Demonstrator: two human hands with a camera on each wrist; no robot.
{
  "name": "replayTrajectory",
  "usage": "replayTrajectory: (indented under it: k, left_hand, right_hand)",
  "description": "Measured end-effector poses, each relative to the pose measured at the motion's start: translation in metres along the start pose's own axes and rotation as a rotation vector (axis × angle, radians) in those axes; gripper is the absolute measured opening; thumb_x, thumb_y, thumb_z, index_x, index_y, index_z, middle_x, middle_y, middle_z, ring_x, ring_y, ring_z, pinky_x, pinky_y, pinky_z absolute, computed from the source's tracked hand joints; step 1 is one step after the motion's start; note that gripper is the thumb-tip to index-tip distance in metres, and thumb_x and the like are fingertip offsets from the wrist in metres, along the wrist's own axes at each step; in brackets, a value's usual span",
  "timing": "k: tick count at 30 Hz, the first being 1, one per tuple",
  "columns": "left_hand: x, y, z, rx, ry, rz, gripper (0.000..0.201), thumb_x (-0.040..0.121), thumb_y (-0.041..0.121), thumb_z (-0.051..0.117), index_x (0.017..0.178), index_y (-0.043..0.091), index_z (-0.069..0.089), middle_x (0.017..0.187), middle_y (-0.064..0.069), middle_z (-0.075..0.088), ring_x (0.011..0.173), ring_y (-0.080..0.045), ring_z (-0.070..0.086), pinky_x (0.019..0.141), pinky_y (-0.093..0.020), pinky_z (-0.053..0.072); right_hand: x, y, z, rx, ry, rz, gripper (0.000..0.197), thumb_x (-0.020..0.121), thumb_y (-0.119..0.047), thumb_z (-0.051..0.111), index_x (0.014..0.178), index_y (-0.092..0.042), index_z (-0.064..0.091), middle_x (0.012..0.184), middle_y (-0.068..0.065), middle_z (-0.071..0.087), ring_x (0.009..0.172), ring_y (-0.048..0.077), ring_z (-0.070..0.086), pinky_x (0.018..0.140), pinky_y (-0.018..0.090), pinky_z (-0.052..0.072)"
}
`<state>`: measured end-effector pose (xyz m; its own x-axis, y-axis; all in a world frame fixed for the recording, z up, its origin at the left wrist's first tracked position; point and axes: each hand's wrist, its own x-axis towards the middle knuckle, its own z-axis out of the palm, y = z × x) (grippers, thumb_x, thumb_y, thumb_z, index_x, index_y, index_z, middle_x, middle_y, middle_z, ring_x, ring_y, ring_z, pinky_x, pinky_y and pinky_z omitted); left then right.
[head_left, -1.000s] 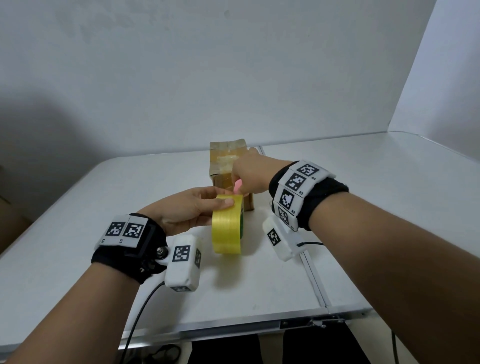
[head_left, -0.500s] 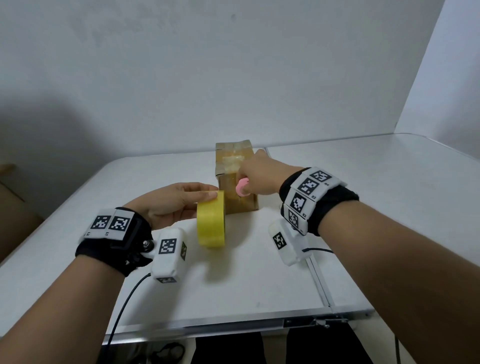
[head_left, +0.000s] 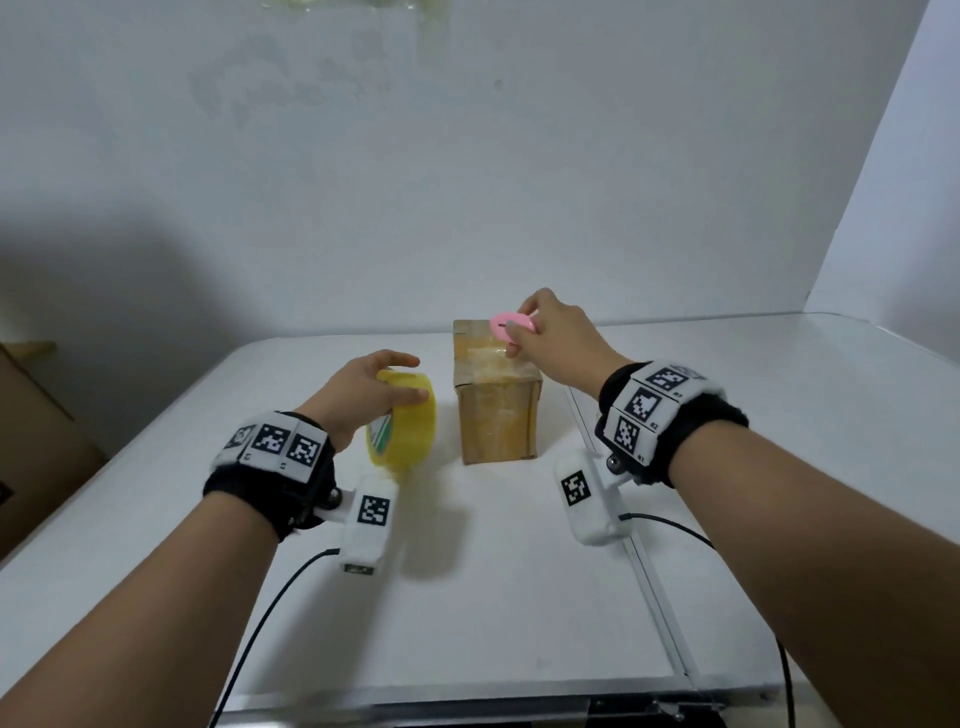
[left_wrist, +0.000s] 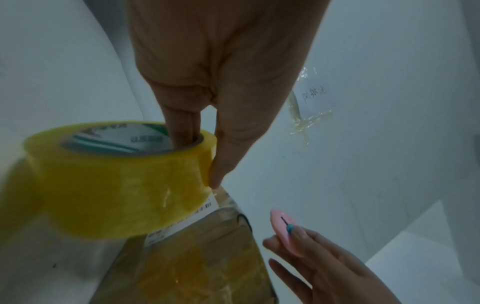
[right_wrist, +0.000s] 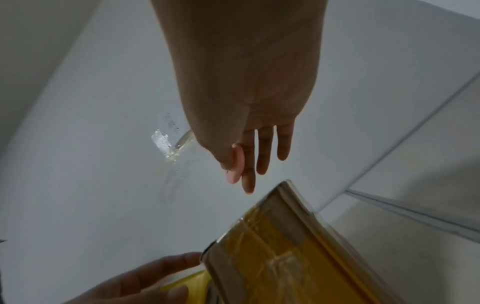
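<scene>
A small cardboard box (head_left: 496, 415) wrapped in yellowish tape stands upright in the middle of the white table (head_left: 519, 597). My left hand (head_left: 363, 395) holds a roll of yellow tape (head_left: 402, 428) just left of the box; in the left wrist view two fingers (left_wrist: 182, 127) sit inside the roll's core (left_wrist: 116, 139) and the thumb presses its outer side. My right hand (head_left: 550, 332) pinches a small pink oval cutter (head_left: 509, 325) between thumb and forefinger above the box's top far edge. The cutter (left_wrist: 287, 232) shows a dark slot and a teal slider. In the right wrist view the cutter (right_wrist: 235, 164) hovers beyond the box (right_wrist: 285, 246).
A brown carton (head_left: 36, 447) stands off the table's left edge. A metal seam (head_left: 649, 571) runs front to back along the table, right of the box. White walls close the back and right, with a taped paper label (left_wrist: 311, 98) on the wall.
My left hand has carried the tape roll leftward, away from the box. My right hand has risen with the pink cutter from the box's front face to above its top.
</scene>
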<state>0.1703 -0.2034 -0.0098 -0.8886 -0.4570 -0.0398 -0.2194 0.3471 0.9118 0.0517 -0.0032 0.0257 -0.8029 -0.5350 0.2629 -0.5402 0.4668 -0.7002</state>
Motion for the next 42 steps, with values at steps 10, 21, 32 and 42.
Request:
replayTrajectory:
  k: [10,21,32,42]
  left_hand:
    - [0.02,0.009,0.016,0.266,0.067,-0.003,0.036,0.087,0.041,0.058,0.118,0.024,0.064,0.137,-0.011,0.042,0.118,-0.03,0.049,0.103,-0.043,0.042]
    - [0.026,0.022,0.041,0.594,-0.007,-0.035,0.079,0.079,0.074,0.043,0.134,0.018,0.052,0.134,-0.014,0.035,0.101,-0.023,0.051,0.087,-0.033,0.043]
    - [0.016,0.027,0.048,0.685,0.01,0.02,0.05,0.097,0.052,0.035,0.139,0.027,0.046,0.14,-0.017,0.045,0.134,-0.031,0.033,0.095,-0.033,0.042]
    - [0.021,0.025,0.052,0.628,-0.004,-0.036,0.077,0.082,0.073,0.039,0.134,0.018,0.051,0.135,-0.015,0.035,0.107,-0.026,0.051,0.096,-0.038,0.045]
  right_hand:
    - [0.027,0.016,0.025,0.234,-0.129,0.213,0.031,0.09,-0.023,0.063,0.118,-0.011,0.067,0.116,0.003,0.063,0.105,0.016,0.056,0.096,0.031,0.045]
    - [0.008,0.05,0.025,0.338,-0.12,0.294,0.087,0.08,-0.069,0.052,0.144,-0.012,0.04,0.148,0.007,0.046,0.126,0.023,0.054,0.105,0.037,0.047]
    - [-0.009,0.066,0.033,0.213,-0.364,0.248,0.057,0.078,-0.049,0.072,0.124,-0.017,0.063,0.119,0.002,0.07,0.111,0.018,0.066,0.096,0.035,0.054]
    - [-0.007,0.068,0.041,0.012,-0.336,0.208,0.064,0.07,-0.035,0.081,0.124,-0.013,0.055,0.115,0.006,0.068,0.098,0.024,0.071,0.08,0.042,0.062]
